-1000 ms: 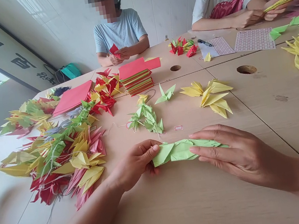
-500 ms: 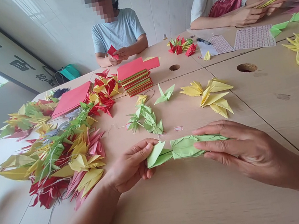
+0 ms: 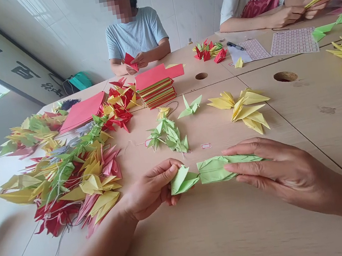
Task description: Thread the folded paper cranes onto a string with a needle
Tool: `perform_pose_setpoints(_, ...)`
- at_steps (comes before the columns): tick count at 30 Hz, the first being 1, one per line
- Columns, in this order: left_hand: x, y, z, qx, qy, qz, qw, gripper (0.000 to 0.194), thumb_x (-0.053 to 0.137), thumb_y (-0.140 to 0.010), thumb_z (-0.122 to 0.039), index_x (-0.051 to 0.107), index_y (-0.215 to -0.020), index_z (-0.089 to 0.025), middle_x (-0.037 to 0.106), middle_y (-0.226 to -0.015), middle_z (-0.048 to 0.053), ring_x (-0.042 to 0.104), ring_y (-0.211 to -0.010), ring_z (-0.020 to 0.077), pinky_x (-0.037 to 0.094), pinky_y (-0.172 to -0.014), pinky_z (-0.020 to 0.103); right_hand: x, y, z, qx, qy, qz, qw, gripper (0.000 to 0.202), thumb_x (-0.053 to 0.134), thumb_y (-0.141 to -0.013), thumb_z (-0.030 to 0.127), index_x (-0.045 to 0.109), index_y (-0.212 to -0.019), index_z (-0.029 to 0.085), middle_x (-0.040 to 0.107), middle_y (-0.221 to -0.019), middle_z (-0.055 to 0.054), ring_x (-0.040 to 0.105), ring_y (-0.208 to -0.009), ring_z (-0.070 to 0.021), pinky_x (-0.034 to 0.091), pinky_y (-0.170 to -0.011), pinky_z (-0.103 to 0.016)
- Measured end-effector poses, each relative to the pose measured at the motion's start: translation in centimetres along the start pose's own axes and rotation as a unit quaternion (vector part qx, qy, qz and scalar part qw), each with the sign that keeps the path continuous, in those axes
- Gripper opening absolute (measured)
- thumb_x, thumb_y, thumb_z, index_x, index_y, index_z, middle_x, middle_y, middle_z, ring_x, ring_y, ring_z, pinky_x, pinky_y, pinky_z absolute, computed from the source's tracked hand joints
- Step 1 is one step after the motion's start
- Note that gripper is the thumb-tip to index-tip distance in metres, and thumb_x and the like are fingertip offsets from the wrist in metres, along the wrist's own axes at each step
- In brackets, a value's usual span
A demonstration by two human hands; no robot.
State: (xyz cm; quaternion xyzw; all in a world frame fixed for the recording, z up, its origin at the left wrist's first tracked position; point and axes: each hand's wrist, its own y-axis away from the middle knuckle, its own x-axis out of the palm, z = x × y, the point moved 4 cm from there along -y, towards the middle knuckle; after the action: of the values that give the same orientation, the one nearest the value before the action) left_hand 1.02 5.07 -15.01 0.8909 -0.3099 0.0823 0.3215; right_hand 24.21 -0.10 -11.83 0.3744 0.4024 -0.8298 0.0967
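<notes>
My left hand (image 3: 156, 186) pinches a light green folded-paper piece (image 3: 184, 181), crane-like in its folds, between thumb and fingers. Over a flat stack of light green folded paper (image 3: 213, 169) lies my right hand (image 3: 281, 167), its fingers closed on the stack and its thumb hidden. The two green pieces are held end to end above the table, with a narrow gap between them. Just beyond my hands lie a bunch of green paper cranes (image 3: 172, 134), a single green crane (image 3: 190, 106) and several yellow folded cranes (image 3: 242, 108).
At left spreads a pile of strung, multicoloured paper cranes (image 3: 68, 178). Behind it are red paper sheets (image 3: 84, 111) and a paper stack (image 3: 156, 89). Two people sit opposite, each holding folded paper. A pen (image 3: 235, 46) and printed sheets (image 3: 294, 42) lie near them. The table has round holes (image 3: 285, 77).
The piece in my left hand has turned, its folded flaps now swung together towards me. It overlapped the right-hand stack before; a small gap now shows. My right hand is nearly still.
</notes>
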Motion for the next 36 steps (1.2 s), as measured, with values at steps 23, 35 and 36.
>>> perform_pose_setpoints(23,2.7,0.3,-0.2,0.203,-0.526,-0.121,0.817,0.02,0.06,-0.088,-0.031,0.06,-0.104,-0.021,0.064,-0.106,0.007,0.053,-0.102,0.022,0.043,-0.086,0.033,3.3,0.9,0.0,0.039,-0.013,0.121,0.992,0.032,0.059,-0.087,0.012,0.058,-0.118,0.021,0.069,-0.118,-0.007,0.063,-0.111,-0.0199,0.054,-0.094,-0.039)
perform_pose_setpoints(35,4.0,0.4,1.2,0.315,-0.696,-0.07,0.641,0.089,0.054,-0.085,-0.056,0.01,-0.153,-0.017,0.027,-0.156,0.015,0.012,-0.146,0.0344,0.013,-0.118,0.052,2.2,1.2,-0.4,-0.008,0.158,0.165,0.974,0.071,0.048,-0.091,0.055,0.033,-0.147,0.013,0.041,-0.15,-0.015,0.033,-0.139,-0.0314,0.037,-0.107,-0.056)
perform_pose_setpoints(36,4.2,0.3,1.5,0.31,-0.716,-0.06,0.622,0.088,0.051,-0.086,-0.057,0.009,-0.153,-0.018,0.025,-0.157,0.014,0.009,-0.147,0.034,0.009,-0.118,0.053,2.6,1.4,-0.5,-0.009,0.171,0.176,0.969,0.075,0.044,-0.092,0.057,0.027,-0.15,0.014,0.037,-0.152,-0.014,0.029,-0.141,-0.0317,0.034,-0.108,-0.058)
